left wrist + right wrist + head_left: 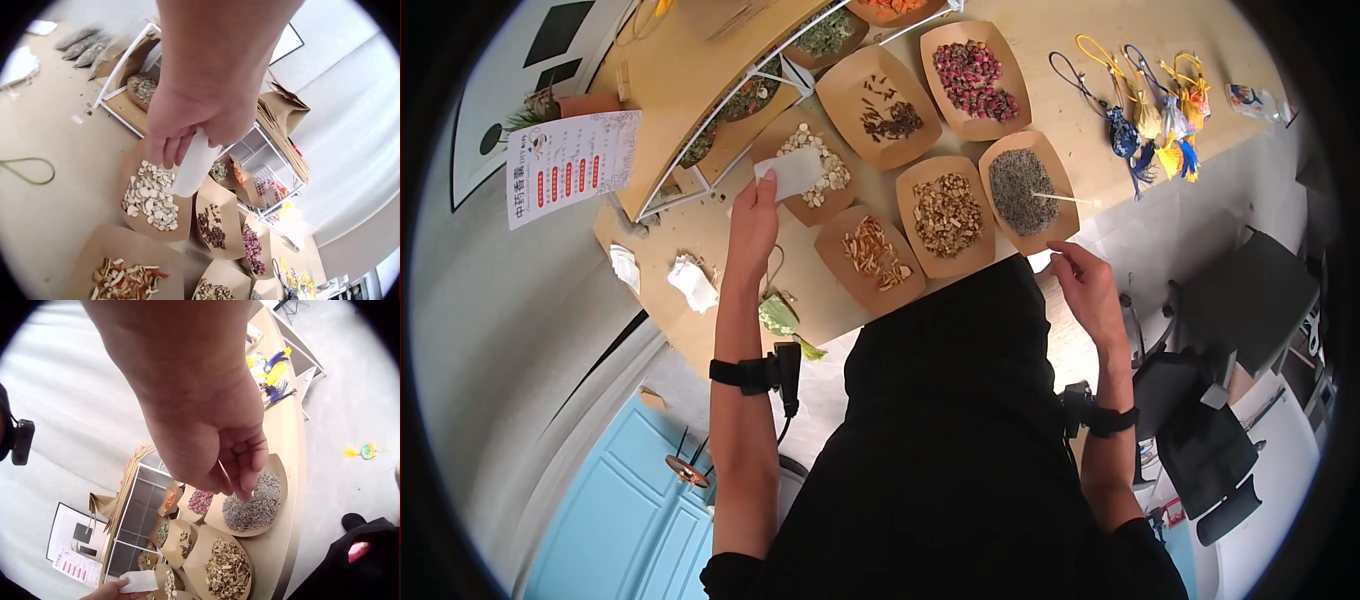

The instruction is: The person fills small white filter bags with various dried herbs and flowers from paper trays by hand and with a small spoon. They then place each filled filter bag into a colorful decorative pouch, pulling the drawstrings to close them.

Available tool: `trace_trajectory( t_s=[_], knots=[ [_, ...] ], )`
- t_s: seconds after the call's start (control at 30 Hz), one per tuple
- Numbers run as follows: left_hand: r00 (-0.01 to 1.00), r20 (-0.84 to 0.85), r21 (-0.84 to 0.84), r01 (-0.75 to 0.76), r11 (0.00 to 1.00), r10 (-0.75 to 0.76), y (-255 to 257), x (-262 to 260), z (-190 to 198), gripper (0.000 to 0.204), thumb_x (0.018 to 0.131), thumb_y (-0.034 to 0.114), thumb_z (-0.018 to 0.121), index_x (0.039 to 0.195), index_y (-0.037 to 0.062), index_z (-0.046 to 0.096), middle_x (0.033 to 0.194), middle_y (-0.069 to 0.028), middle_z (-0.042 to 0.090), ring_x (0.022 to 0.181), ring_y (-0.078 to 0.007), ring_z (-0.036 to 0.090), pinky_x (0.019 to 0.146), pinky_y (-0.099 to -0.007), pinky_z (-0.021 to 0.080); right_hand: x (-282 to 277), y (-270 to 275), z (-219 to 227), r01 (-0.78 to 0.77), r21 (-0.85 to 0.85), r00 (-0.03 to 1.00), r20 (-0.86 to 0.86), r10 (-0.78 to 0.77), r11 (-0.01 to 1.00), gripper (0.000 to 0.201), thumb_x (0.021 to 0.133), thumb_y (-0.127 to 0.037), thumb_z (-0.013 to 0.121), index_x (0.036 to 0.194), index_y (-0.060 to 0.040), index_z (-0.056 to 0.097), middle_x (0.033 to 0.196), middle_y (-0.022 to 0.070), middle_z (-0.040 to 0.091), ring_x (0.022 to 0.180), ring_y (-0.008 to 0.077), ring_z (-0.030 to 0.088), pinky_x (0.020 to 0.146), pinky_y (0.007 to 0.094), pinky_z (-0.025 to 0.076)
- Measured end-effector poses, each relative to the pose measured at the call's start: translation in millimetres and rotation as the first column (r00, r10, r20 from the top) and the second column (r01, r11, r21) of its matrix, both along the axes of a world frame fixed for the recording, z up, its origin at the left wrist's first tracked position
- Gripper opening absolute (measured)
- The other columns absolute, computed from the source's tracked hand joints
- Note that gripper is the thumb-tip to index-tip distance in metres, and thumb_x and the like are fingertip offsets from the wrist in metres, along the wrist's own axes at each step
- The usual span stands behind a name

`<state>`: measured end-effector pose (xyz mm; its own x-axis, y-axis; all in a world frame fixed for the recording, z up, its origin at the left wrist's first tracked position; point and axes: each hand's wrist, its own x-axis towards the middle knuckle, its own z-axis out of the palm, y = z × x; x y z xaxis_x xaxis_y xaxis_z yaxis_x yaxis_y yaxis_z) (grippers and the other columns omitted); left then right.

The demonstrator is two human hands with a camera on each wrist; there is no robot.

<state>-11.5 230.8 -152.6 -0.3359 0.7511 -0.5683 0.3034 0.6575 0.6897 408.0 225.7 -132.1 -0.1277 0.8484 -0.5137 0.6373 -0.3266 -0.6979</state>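
Observation:
A small white pouch (792, 172) is gripped by the left hand (752, 225), thumb on top, over a tray of pale round slices (828, 178). In the left wrist view the pouch (195, 164) hangs from the left hand (203, 112), beside the slices (150, 197). Near the rim of the tray of grey-purple buds (1022, 185), the right hand (1088, 295) hovers with loosely bent fingers. A thin pale stick (1065, 198) lies on those buds, apart from the hand. In the right wrist view the right hand (206, 434) partly covers the bud tray (253, 509).
Other trays hold rosebuds (975, 80), dark pieces (890, 115), tan chunks (947, 215) and orange-white strips (875, 255). Tasselled sachets (1150, 120) lie at the right. At the left are a white rack (700, 115), a printed sheet (570, 168), white pouches (692, 283) and a green sachet (778, 313).

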Motion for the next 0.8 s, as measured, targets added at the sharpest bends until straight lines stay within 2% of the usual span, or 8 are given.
trace_trajectory(
  t_s=[0.07,0.2,0.4,0.47,0.63,0.7,0.77,0.8],
  knots=[
    [0.972,0.172,-0.003,-0.164,0.987,0.162,-4,3,2,0.052,0.103,0.035,0.042,0.13,-0.0084,0.051,0.13,-0.0156,0.056,0.12,-0.0211,0.053,0.108,-0.0354,0.039,-1,1,3,-0.022,0.01,1.0,0.015,0.022,1.0,0.022,0.091,-0.01,0.06,0.109,0.0013,0.067,0.072,0.0136,0.066,0.062,0.0138,0.061,0.061,0.0288,0.048],
    [0.979,0.146,-0.012,-0.14,0.99,0.14,-10,-13,-10,0.054,0.103,0.036,0.042,0.131,-0.0093,0.049,0.132,-0.0153,0.054,0.121,-0.0208,0.052,0.108,-0.0346,0.04,-9,2,3,-0.013,-0.001,0.999,-0.034,0.013,1.0,0.023,0.092,-0.01,0.06,0.109,0.0012,0.067,0.073,0.0116,0.067,0.064,0.0121,0.061,0.062,0.0279,0.048],
    [0.909,0.278,-0.003,-0.321,0.947,0.309,-24,-15,-10,0.052,0.104,0.032,0.04,0.134,-0.0104,0.042,0.131,-0.0175,0.052,0.119,-0.0249,0.054,0.107,-0.0351,0.043,-29,-2,8,-0.02,-0.007,0.995,-0.098,0.019,1.0,0.023,0.092,-0.011,0.06,0.11,0.0011,0.067,0.075,0.0113,0.067,0.067,0.0123,0.061,0.064,0.0275,0.048],
    [0.835,0.365,-0.023,-0.434,0.901,0.411,-27,-16,-9,0.053,0.103,0.032,0.041,0.134,-0.0119,0.041,0.129,-0.0193,0.053,0.115,-0.0266,0.057,0.102,-0.0342,0.047,-44,5,14,-0.005,-0.023,0.99,-0.139,0.002,1.0,0.022,0.092,-0.011,0.06,0.11,0.001,0.067,0.076,0.0113,0.067,0.067,0.0125,0.061,0.064,0.0275,0.048],
    [0.837,0.407,-0.005,-0.399,0.917,0.367,-20,-13,-8,0.052,0.104,0.03,0.04,0.134,-0.0125,0.038,0.13,-0.021,0.052,0.114,-0.0286,0.058,0.102,-0.0359,0.049,-74,10,17,-0.145,0.147,0.969,-0.179,0.17,0.978,0.023,0.091,-0.011,0.062,0.11,-0.0003,0.067,0.079,0.013,0.068,0.067,0.0143,0.061,0.065,0.0274,0.048],
    [0.833,0.42,-0.026,-0.385,0.922,0.36,-15,-15,3,0.052,0.104,0.03,0.04,0.134,-0.0125,0.038,0.13,-0.0212,0.051,0.116,-0.0292,0.058,0.103,-0.0371,0.048,-82,8,23,-0.167,0.119,0.97,-0.156,0.185,0.979,0.023,0.091,-0.011,0.061,0.11,-0.0007,0.067,0.08,0.0135,0.068,0.067,0.0155,0.061,0.065,0.028,0.048],
    [0.903,0.309,-0.036,-0.302,0.953,0.298,-7,-16,15,0.051,0.104,0.029,0.041,0.132,-0.0135,0.039,0.126,-0.0211,0.055,0.11,-0.0296,0.061,0.099,-0.0363,0.05,-86,5,22,-0.179,0.089,0.973,-0.13,0.19,0.98,0.022,0.091,-0.011,0.061,0.11,-0.0011,0.067,0.081,0.0141,0.068,0.067,0.0166,0.061,0.066,0.0287,0.049],
    [0.902,0.314,-0.042,-0.298,0.954,0.296,-10,-19,0,0.051,0.104,0.029,0.041,0.132,-0.0135,0.039,0.126,-0.0211,0.055,0.11,-0.0296,0.061,0.099,-0.0363,0.05,-87,0,17,-0.165,0.101,0.971,-0.157,0.18,0.981,0.022,0.091,-0.011,0.061,0.11,-0.0015,0.068,0.08,0.0139,0.068,0.066,0.0168,0.06,0.065,0.0289,0.049]
  ],
)
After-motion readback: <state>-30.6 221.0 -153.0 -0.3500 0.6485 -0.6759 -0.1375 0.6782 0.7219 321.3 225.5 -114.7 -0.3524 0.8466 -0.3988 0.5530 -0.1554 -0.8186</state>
